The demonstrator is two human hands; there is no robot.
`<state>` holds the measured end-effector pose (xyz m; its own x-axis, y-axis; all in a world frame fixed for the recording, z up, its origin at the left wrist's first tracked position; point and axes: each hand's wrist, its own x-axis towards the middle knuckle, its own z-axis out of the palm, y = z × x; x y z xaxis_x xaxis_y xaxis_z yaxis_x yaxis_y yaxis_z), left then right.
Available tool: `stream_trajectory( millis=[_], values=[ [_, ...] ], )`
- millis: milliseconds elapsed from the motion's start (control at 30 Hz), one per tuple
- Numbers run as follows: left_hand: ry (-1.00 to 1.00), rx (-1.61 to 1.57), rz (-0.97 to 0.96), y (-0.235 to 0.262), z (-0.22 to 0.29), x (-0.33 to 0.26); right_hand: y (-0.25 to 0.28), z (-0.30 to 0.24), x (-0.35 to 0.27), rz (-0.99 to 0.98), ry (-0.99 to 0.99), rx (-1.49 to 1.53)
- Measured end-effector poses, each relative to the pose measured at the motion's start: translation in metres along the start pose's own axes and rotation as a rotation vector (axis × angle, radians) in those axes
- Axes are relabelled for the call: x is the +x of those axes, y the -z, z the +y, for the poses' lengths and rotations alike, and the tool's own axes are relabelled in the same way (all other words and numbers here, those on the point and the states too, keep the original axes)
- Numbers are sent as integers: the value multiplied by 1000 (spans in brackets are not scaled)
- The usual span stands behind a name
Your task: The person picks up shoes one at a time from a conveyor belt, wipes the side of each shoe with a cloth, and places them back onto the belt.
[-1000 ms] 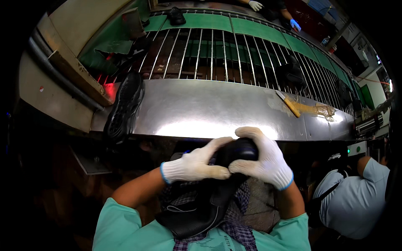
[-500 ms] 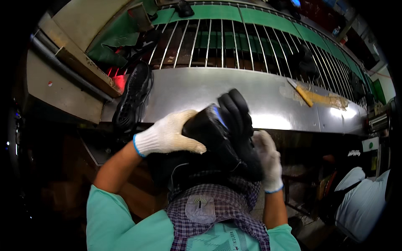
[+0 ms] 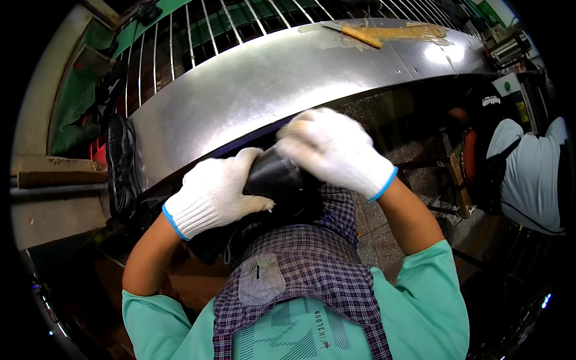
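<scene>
A smooth black shoe (image 3: 275, 177) is held over my lap, at the near edge of the metal bench. My left hand (image 3: 210, 193), in a white knit glove with a blue cuff, wraps it from the left, thumb on the near side and fingers on the far side. My right hand (image 3: 336, 150), gloved the same way, bends over the shoe's far right end with fingers curled onto it. Motion smears those fingertips, and they hide that end. The shoe's lower part merges with dark material on my lap. I wear a checked apron (image 3: 324, 273).
The curved metal bench (image 3: 240, 90) lies ahead, a metal-barred rack (image 3: 210, 27) behind it. A yellow-handled knife (image 3: 362, 36) lies by yellow tape (image 3: 414, 30) on the bench. A black shoe sole (image 3: 122, 162) stands at its left end. A seated person (image 3: 528, 174) is at right.
My right hand has come up from the shoe's right side onto its far end. The ridged black piece seen there before is out of sight. The view has shifted, turning the bench.
</scene>
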<state>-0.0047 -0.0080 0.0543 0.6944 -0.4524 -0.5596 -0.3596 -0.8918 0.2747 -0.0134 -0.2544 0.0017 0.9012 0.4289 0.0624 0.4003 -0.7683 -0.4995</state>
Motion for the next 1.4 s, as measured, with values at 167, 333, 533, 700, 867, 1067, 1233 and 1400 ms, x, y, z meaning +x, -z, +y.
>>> stream_trajectory(
  millis=[167,333,533,700,867,1067,1233,1400],
  values=[
    [23,-202,104,-40,-52,-20,-89,79,-43,18,-474,907],
    [-10,-291,99,-61,-59,-34,-146,105,-41,128,-617,1572],
    [-45,-266,164,-55,-62,-30,-83,60,-28,46,-360,1231],
    [-178,-169,123,-38,-59,-13,4,-5,-38,-150,-47,408],
    [-447,133,56,4,-30,12,68,-32,-30,-531,224,159],
    [-774,253,361,32,-24,48,48,-34,-51,-263,374,248],
    [-708,187,766,15,-47,45,16,-45,-42,18,425,181],
    [-604,-639,694,-72,-8,-44,-13,-32,-59,167,333,273]
  ],
)
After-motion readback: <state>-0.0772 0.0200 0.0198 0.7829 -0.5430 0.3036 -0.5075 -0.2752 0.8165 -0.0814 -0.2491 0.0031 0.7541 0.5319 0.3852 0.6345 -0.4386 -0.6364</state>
